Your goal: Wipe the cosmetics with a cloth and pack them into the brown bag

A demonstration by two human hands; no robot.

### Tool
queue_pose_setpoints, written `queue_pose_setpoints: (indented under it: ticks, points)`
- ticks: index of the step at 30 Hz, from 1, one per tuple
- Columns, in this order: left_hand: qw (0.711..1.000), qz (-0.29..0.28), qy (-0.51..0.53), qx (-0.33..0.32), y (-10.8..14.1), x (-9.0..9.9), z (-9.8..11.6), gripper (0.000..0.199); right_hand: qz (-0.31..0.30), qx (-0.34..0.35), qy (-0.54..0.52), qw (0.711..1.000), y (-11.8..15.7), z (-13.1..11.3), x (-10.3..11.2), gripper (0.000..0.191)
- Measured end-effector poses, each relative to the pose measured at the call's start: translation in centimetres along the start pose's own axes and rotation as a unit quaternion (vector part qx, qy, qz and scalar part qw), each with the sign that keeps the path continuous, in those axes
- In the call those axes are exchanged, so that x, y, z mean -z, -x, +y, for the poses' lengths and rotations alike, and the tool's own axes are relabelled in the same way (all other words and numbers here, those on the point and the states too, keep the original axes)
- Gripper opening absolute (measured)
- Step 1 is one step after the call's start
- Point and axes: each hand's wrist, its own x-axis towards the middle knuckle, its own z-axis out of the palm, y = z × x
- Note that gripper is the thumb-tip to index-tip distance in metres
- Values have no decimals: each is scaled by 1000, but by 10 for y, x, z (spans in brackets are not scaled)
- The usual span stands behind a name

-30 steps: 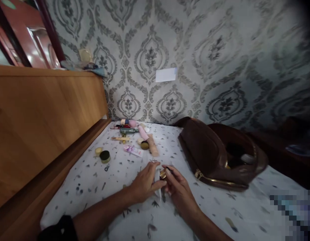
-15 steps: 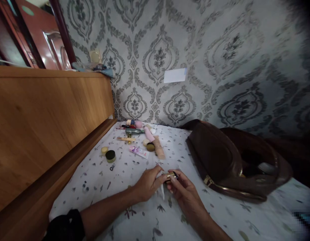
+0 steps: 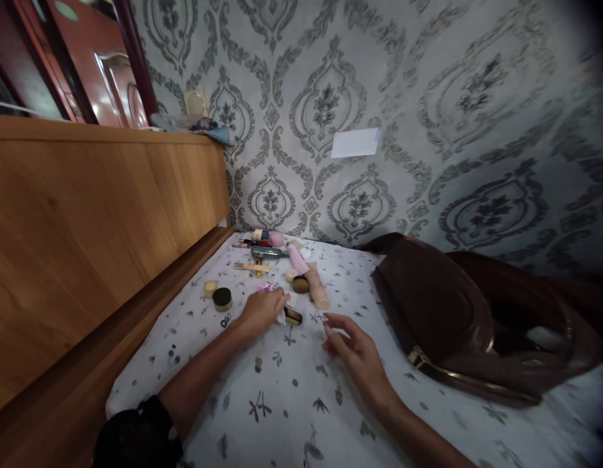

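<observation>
My left hand (image 3: 262, 309) is closed, knuckles up, low over the sheet, with a white tissue (image 3: 282, 317) showing under its fingers. Right at its fingertips is a small black-and-gold cosmetic tube (image 3: 293, 316); whether the fingers grip it too is hidden. The same hand partly covers a pink-and-white tube (image 3: 268, 286). To the right, my right hand (image 3: 355, 354) hovers with fingers apart and nothing in them. Just beyond the hands lie a beige tube (image 3: 318, 289), a pink tube (image 3: 297, 259) and a round gold-lidded jar (image 3: 300, 284).
A dark-lidded jar (image 3: 222, 299) and a small yellow jar (image 3: 210, 288) sit on the left. Farther back lie a green bottle (image 3: 268, 252) and light wooden sticks (image 3: 251, 266). A brown handbag (image 3: 433, 305) gapes at right. A wooden panel (image 3: 111, 208) borders the left side.
My left hand has moved left and away from me with the tissue. The black-and-gold tube has left my right hand and is now by my left fingertips. The right hand has opened.
</observation>
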Motion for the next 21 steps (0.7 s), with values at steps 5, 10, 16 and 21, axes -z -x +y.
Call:
queue_pose_setpoints:
  ticks: [5, 10, 16, 21]
  points:
    - [996, -22, -79, 37, -7, 19, -25, 39, -63, 148, 203, 966, -77, -9, -34, 28]
    - [983, -8, -165, 79, -9, 10, -33, 37, -103, 188, 348, 913, -151, -7, -92, 21]
    - [971, -14, -225, 75, -11, -1, -39, 29, -130, 197, 462, 855, -190, -3, -127, 30]
    - [966, -2, -246, 79, -11, -3, -39, 29, -173, 204, 537, 800, -190, 6, -131, 24]
